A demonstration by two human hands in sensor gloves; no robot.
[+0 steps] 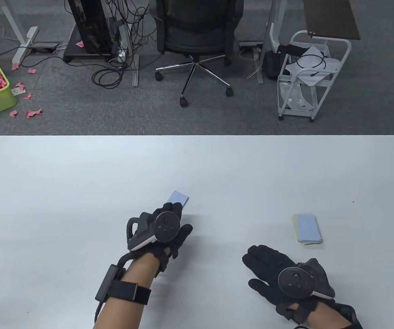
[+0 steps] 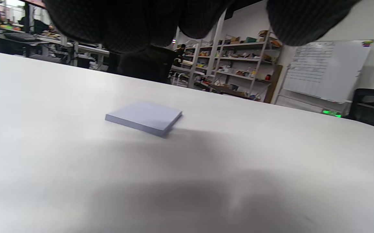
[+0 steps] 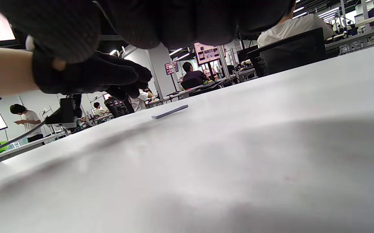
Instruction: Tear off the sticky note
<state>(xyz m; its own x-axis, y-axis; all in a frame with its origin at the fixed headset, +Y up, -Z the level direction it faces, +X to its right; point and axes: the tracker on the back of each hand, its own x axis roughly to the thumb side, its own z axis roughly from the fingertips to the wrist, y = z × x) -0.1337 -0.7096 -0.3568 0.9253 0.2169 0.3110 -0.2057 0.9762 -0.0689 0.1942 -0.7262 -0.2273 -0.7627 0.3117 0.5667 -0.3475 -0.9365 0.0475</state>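
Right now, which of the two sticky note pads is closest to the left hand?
The plain blue sticky note pad, just beyond the left hand fingertips near the table's middle. The other pad, blue on top with yellow-green sheets beneath, lies far to the right, beyond the right hand.

No writing can be read; the whiteboard (image 2: 327,69) and wall screens (image 3: 206,51) carry only blurred marks.

In the table view the left hand (image 1: 164,228) covers the near end of the blue sticky-note pad (image 1: 179,197), the right hand's (image 1: 282,277) wrist is cut off by the bottom edge, and whether the left fingertips touch the pad cannot be told.
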